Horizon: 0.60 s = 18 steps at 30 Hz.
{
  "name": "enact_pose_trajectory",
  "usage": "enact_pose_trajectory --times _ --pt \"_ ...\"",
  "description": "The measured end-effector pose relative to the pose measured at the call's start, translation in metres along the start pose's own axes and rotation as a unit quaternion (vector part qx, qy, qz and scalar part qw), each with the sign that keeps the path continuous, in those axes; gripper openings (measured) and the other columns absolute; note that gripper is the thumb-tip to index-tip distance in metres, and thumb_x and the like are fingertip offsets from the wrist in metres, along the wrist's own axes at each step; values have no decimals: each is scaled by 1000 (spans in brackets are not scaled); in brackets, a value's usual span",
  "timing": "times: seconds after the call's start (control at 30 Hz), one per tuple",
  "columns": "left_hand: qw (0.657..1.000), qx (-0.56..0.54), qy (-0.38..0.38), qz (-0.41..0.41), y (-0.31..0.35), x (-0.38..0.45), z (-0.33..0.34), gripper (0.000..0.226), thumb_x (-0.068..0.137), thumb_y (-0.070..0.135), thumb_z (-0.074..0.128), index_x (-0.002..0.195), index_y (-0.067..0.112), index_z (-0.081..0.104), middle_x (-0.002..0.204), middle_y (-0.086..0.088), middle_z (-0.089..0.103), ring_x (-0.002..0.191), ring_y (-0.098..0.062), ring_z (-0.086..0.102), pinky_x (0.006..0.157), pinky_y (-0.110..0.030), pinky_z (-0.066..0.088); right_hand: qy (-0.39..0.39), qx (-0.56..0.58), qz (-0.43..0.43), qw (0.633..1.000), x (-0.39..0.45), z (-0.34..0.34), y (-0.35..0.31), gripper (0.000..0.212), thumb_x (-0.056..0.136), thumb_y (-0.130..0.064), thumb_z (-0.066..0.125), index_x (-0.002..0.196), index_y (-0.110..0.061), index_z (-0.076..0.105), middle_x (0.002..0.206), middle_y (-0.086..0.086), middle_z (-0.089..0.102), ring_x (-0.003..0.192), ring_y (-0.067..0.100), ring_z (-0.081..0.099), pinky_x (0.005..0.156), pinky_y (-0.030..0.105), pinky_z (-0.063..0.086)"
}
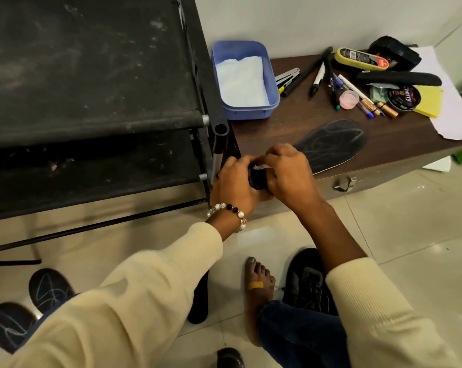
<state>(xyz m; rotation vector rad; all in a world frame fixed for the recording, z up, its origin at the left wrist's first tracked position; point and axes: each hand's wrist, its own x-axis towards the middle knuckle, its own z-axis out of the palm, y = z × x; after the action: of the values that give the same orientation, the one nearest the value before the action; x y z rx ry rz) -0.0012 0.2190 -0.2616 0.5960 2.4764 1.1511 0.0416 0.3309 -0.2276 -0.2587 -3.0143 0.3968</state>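
Blue tub (247, 112) of white tissue (240, 81), pens (318, 78), polish tin (404, 98), insole (333, 143) on brown chest (264, 128).

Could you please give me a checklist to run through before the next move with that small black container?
1. Grip: the left hand and right hand both hold the small black container: ok.
2. Whether its cap is on or off: cannot tell, fingers cover it.
3. The black insole lies on the wooden bench, just behind the right hand: ok.
4. The white tissue sits ready in the blue tub: ok.
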Motion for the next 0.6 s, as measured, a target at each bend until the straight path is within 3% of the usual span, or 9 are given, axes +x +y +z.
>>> enact_pose_trajectory --times 0.07,0.17,0.27,0.37,0.43,0.53,0.6 --pt "1000 -1 0 -2 0 1 0 69 61 33 87 124 28 59 115 1 55 100 -19 59 84 -37 54 -46 11 -38 998 -4 -6 1 26 81 -7 59 103 -5 73 101 19 66 89 36 63 73 40 52" --pt "1000 0 9 -6 -2 2 2 64 67 24 85 125 30 58 117 1 55 101 -20 60 84 -37 54 -85 26 -92 992 -14 -15 2 24 76 -10 58 91 -8 76 92 17 69 80 34 65 68 41 55" --pt "1000 4 14 -9 -1 1 3 61 67 28 84 123 31 59 114 2 56 98 -18 60 81 -35 54 -36 17 -73 997 -11 -7 4 25 70 -11 57 86 -6 76 84 17 69 74 36 65 59 37 54" --pt "1000 0 8 -12 1 1 2 70 57 36 89 120 30 60 113 3 58 97 -17 60 81 -36 54 11 14 1 1000 0 3 4 24 77 -8 57 94 -3 73 90 16 65 83 33 62 63 25 42" --pt "1000 -1 4 -14 2 1 1 73 55 36 90 120 29 60 114 3 59 98 -17 61 83 -37 54 -15 14 6 1000 1 0 5 23 79 -8 59 95 -2 73 93 18 65 84 34 62 65 27 43" --pt "1000 -9 3 -12 2 1 1 75 54 35 91 122 28 60 116 2 59 98 -17 61 84 -37 54 -96 20 -85 992 -9 -21 11 19 76 -9 62 89 -7 76 91 15 71 80 33 67 69 38 53" --pt "1000 -5 6 -9 1 1 1 76 54 36 91 123 28 60 115 2 59 97 -18 61 82 -37 55 -134 17 -72 988 -14 -30 17 18 79 -6 67 95 -10 76 101 9 71 91 25 66 81 31 48"
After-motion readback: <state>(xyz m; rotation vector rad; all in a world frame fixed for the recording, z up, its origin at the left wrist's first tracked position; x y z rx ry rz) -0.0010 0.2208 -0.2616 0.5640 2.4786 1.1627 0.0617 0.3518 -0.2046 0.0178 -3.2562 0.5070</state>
